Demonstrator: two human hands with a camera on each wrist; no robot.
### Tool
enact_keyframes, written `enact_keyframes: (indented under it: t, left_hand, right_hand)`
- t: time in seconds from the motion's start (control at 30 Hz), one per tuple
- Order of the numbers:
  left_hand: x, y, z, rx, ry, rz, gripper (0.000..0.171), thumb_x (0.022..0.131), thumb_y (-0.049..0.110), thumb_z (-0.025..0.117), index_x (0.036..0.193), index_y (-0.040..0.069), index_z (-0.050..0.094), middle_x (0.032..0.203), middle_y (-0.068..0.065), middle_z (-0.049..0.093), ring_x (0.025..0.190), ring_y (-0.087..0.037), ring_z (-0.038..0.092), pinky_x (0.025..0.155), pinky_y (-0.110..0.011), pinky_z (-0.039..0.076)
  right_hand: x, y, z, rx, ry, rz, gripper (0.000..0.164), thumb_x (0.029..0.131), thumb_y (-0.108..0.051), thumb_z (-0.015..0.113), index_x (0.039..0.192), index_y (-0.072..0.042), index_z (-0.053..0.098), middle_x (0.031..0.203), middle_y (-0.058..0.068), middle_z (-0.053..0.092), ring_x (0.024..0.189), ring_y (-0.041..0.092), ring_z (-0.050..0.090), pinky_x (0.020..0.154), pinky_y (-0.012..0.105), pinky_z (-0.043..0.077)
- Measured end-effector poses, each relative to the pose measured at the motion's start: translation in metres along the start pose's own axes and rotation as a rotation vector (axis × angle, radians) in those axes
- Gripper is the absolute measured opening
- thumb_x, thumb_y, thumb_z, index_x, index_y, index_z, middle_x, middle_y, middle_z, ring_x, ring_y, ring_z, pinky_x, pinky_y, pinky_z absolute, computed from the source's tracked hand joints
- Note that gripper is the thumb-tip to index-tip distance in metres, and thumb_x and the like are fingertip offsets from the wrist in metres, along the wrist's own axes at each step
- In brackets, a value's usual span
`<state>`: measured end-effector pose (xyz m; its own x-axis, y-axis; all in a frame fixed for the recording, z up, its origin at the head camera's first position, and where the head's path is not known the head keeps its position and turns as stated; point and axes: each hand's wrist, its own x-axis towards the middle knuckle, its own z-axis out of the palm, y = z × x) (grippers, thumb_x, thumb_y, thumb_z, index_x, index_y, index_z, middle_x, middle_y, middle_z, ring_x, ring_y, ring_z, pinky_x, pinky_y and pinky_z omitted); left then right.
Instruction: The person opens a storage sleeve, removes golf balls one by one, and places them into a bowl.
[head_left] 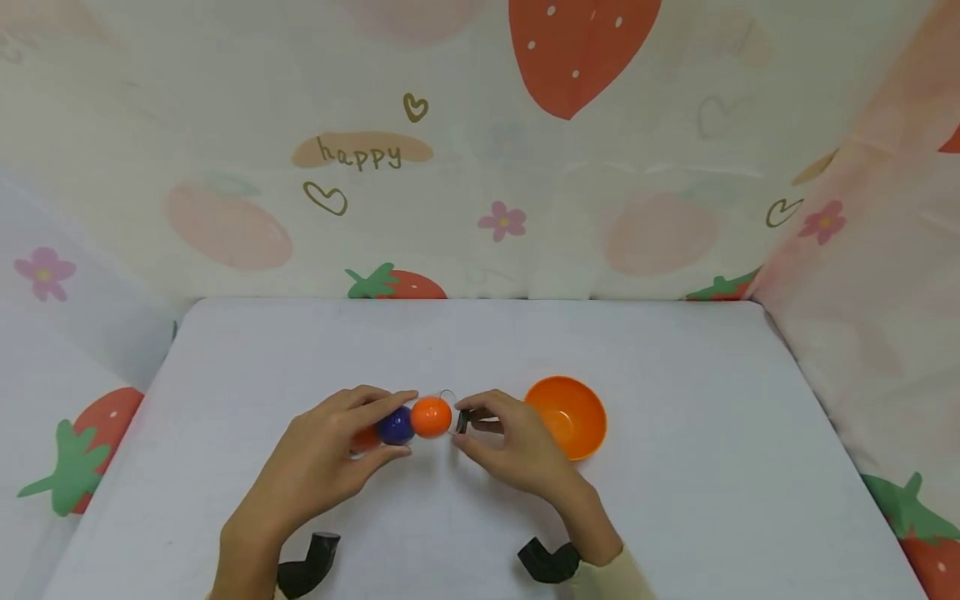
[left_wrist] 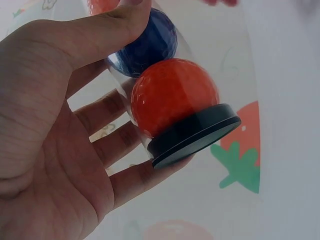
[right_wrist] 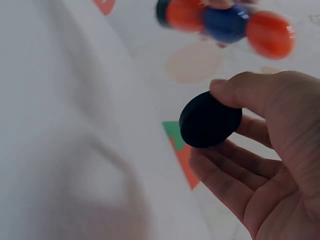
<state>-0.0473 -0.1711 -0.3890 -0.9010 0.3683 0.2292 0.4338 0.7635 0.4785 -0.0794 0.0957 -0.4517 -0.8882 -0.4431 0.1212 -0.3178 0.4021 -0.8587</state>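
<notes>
My left hand (head_left: pixel 311 458) grips a clear tube, its thumb and fingers on opposite sides. Inside sit an orange ball (head_left: pixel 431 417), a blue ball (head_left: pixel 395 426) and a second orange ball (left_wrist: pixel 172 95), in a row. The left wrist view shows a black cap (left_wrist: pixel 200 136) on the tube's left end. At the other end, the thin clear rim faces my right hand (head_left: pixel 521 437). That hand pinches a round black lid (right_wrist: pixel 210 120) between thumb and fingers, a small gap away from the rim.
An orange bowl (head_left: pixel 588 398) stands on the white table (head_left: pixel 697 467) just behind and right of my right hand. Black curved pieces (head_left: pixel 546 562) show beside both wrists. A strawberry-patterned curtain (head_left: pixel 562 167) rises behind the table.
</notes>
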Motion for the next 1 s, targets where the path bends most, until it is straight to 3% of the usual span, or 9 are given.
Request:
enact_keyframes:
  t: [0.3,0.5,0.8,1.0]
  left_hand:
    - [0.000,-0.001,0.000,-0.024,-0.003,0.001,0.059,0.085,0.035,0.090,0.140,0.032,0.069,0.121,0.013,0.072,0.107,-0.008,0.070,0.091,-0.038,0.063]
    - [0.000,0.000,0.000,-0.023,-0.016,-0.011,0.059,0.085,0.035,0.090,0.141,0.030,0.069,0.121,0.012,0.072,0.107,-0.009,0.070,0.091,-0.039,0.063]
    - [0.000,-0.003,0.005,-0.019,-0.024,-0.013,0.059,0.086,0.037,0.088,0.142,0.031,0.069,0.122,0.011,0.072,0.108,-0.009,0.070,0.091,-0.039,0.064]
    - [0.001,-0.002,0.004,-0.007,-0.028,-0.025,0.059,0.086,0.037,0.089,0.141,0.031,0.069,0.122,0.010,0.072,0.109,-0.010,0.070,0.092,-0.039,0.064]
  right_hand:
    - [0.005,0.020,0.022,-0.196,-0.088,0.036,0.035,0.089,-0.021,0.088,0.119,-0.012,0.070,0.113,-0.001,0.075,0.105,0.012,0.073,0.098,0.027,0.061]
    - [0.005,0.022,0.026,-0.304,-0.112,0.047,0.039,0.091,-0.026,0.086,0.124,-0.013,0.072,0.116,0.000,0.072,0.099,0.010,0.065,0.095,0.028,0.060]
    - [0.003,0.018,0.028,-0.422,-0.140,0.095,0.043,0.091,-0.029,0.084,0.129,-0.012,0.074,0.122,0.004,0.072,0.108,0.016,0.063,0.101,0.035,0.060]
    - [0.002,0.019,0.031,-0.431,-0.146,0.090,0.040,0.093,-0.024,0.082,0.129,-0.009,0.075,0.126,0.007,0.071,0.112,0.019,0.064,0.104,0.036,0.059]
